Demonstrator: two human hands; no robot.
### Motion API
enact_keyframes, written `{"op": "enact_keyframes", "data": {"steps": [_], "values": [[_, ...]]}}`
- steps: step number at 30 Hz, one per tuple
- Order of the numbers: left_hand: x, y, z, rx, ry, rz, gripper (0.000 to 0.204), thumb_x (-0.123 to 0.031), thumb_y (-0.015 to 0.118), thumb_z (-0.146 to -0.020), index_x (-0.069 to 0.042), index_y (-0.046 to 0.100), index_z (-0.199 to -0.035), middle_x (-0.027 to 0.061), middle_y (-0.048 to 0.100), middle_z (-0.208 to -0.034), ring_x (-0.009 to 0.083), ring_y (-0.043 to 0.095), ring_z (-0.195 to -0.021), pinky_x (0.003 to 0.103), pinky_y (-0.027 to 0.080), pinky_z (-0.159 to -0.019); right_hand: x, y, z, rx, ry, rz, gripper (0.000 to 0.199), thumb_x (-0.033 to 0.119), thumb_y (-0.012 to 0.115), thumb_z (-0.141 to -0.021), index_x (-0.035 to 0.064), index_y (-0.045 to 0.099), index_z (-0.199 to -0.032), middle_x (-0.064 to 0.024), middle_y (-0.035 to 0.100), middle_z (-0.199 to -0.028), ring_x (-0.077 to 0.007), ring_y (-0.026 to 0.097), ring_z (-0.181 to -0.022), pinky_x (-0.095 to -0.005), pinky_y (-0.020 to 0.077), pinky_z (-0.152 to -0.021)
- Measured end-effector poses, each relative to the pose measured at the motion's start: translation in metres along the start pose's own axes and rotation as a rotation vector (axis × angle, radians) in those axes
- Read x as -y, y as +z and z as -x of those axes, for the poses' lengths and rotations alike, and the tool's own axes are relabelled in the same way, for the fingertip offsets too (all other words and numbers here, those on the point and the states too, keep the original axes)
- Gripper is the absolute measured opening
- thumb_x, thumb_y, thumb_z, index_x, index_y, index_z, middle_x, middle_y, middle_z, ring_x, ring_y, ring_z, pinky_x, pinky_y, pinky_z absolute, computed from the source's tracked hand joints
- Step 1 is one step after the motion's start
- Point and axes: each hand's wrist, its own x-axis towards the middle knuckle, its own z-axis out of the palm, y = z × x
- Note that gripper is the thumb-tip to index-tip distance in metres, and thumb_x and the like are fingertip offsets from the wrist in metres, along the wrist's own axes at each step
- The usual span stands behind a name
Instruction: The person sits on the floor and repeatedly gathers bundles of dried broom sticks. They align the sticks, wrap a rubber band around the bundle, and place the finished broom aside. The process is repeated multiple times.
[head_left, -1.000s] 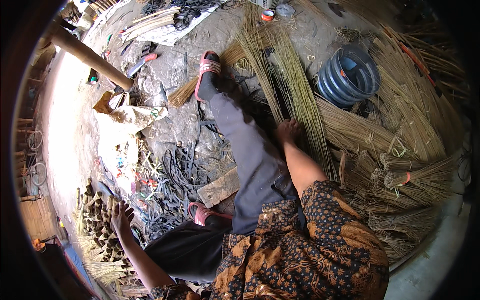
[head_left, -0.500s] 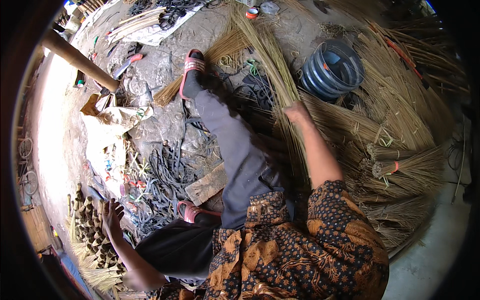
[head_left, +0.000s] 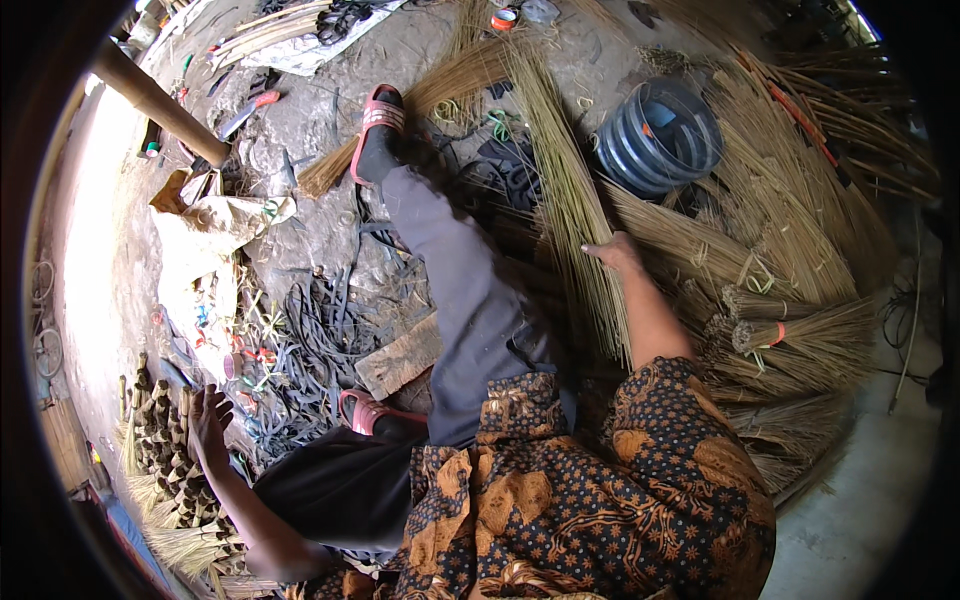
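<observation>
My right hand (head_left: 618, 252) holds a long bundle of thin greenish-tan stalks (head_left: 565, 165) to the right of my stretched leg. Its thumb lies across the top of the stalks, while the other fingers are hidden underneath. The bundle runs from the far floor back toward my lap, its stalks somewhat fanned out. Off to the left, my left hand (head_left: 208, 425) is open and empty, fingers apart. It hovers beside a stack of small bound brush bundles (head_left: 165, 430) with dark knobbed ends.
A ribbed blue-grey bucket (head_left: 660, 138) stands beyond my right hand, among heaps of loose stalks (head_left: 790, 190). Dark rubber strips (head_left: 325, 345) litter the floor near a wooden block (head_left: 400, 357). A knife (head_left: 248, 112) lies near a bamboo pole (head_left: 165, 105). Another stalk bundle (head_left: 455, 80) passes by my sandalled foot.
The stalks in my right hand have spread wider, and its thumb now stretches over them instead of the hand being a tight fist. My left hand stays open; the whole view shifted slightly.
</observation>
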Motion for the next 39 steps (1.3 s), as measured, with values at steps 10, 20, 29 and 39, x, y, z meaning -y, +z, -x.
{"op": "enact_keyframes", "data": {"steps": [10,20,29,39], "values": [[0.002,0.000,-0.001,0.013,0.004,0.026,0.049,-0.047,0.063,-0.103,-0.007,0.061,-0.131,0.0108,0.071,-0.113,0.0205,0.069,-0.096,0.035,0.053,-0.086,0.005,-0.003,-0.001,-0.059,0.125,0.044,0.049,0.026,0.076,-0.083,-0.0068,0.070,-0.118,-0.0274,0.070,-0.123,-0.0379,0.069,-0.117,-0.0403,0.0533,-0.101],[0.006,-0.003,-0.005,0.014,0.035,0.028,0.051,-0.048,0.063,-0.102,-0.007,0.060,-0.133,0.0116,0.072,-0.113,0.0193,0.069,-0.092,0.034,0.054,-0.082,0.002,-0.017,0.008,0.000,-0.008,-0.368,0.052,0.028,0.065,-0.087,-0.0115,0.063,-0.120,-0.0187,0.074,-0.088,-0.0259,0.073,-0.072,-0.0380,0.0581,-0.078],[0.002,-0.003,-0.005,0.039,0.051,0.020,0.052,-0.048,0.063,-0.102,-0.007,0.061,-0.135,0.0122,0.071,-0.115,0.0200,0.069,-0.093,0.033,0.054,-0.083,0.029,-0.068,0.063,0.126,-0.173,-0.641,0.022,0.015,0.067,-0.090,-0.0021,0.058,-0.099,-0.0063,0.057,-0.066,-0.0161,0.054,-0.048,-0.0330,0.0463,-0.044],[-0.079,0.056,0.029,0.134,0.304,0.044,0.050,-0.045,0.060,-0.105,-0.004,0.060,-0.134,0.0106,0.071,-0.113,0.0182,0.069,-0.092,0.033,0.053,-0.083,0.086,-0.152,0.158,-0.048,-0.572,-0.742,0.021,0.024,0.073,-0.095,0.0071,0.063,-0.100,0.0038,0.052,-0.067,-0.0057,0.048,-0.051,-0.0228,0.0427,-0.045]]}}
